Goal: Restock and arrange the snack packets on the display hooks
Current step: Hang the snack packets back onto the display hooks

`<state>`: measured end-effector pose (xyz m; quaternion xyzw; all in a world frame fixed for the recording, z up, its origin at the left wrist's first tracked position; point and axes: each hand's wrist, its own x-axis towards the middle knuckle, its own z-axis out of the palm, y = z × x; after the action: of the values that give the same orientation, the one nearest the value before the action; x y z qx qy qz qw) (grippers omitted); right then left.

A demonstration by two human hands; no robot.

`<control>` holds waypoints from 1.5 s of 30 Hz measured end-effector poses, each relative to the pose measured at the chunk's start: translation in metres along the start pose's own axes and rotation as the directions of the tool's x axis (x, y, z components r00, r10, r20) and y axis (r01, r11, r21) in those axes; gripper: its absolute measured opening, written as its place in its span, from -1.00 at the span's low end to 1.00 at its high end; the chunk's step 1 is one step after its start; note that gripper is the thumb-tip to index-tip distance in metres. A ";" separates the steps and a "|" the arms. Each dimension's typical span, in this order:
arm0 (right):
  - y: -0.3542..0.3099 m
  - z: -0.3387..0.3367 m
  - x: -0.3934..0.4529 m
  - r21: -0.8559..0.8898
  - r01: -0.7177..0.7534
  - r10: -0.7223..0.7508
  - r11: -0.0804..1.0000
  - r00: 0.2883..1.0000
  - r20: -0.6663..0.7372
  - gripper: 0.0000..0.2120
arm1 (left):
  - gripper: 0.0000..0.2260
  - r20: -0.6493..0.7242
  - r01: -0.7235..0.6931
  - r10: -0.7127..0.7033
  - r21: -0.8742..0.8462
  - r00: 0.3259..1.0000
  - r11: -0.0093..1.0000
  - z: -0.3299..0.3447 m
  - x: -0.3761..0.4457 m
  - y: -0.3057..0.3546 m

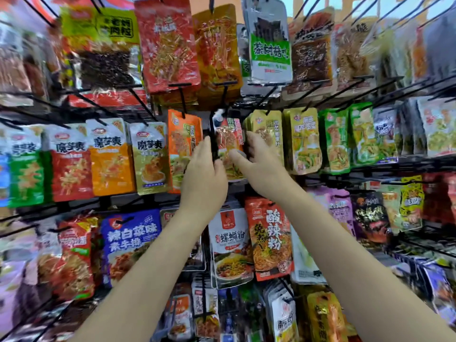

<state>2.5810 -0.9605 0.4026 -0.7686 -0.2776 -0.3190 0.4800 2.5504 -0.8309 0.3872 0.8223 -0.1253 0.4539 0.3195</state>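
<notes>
Both hands are raised to the middle row of the rack, clamped on one red packet (228, 141) from either side. The left hand (204, 174) grips its left edge, fingers curled round the side and thumb near the lower front. The right hand (256, 164) holds the right edge, thumb lying across the front and fingers hidden behind. The packet hangs, or is being hung, at a hook (217, 112) between an orange packet (183, 144) and a yellow packet (267, 134); whether the hole is already over the hook I cannot tell, as the top is blurred.

The packet looks like a light, sealed foil pouch: glossy, so probably slippery, with soft contents that give under pressure and a stiffer welded rim. It should flex and crinkle, not break, though a sharp hook tip could tear the hang hole. The best hold is likely on the side seams near the top, close to the hole, which keeps the header flat and steerable onto the wire. Gripping low would let the top flop away from the hook.
</notes>
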 end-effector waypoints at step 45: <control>0.020 0.009 0.014 -0.028 -0.175 0.177 0.984 0.981 0.083 -0.46 | -0.44 0.147 0.183 -0.151 -0.231 0.977 0.956 0.027 0.004 -0.017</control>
<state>2.6072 -0.9581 0.3986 -0.8080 -0.2257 -0.2451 0.4860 2.5789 -0.8351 0.3731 0.8120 -0.1300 0.3529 0.4463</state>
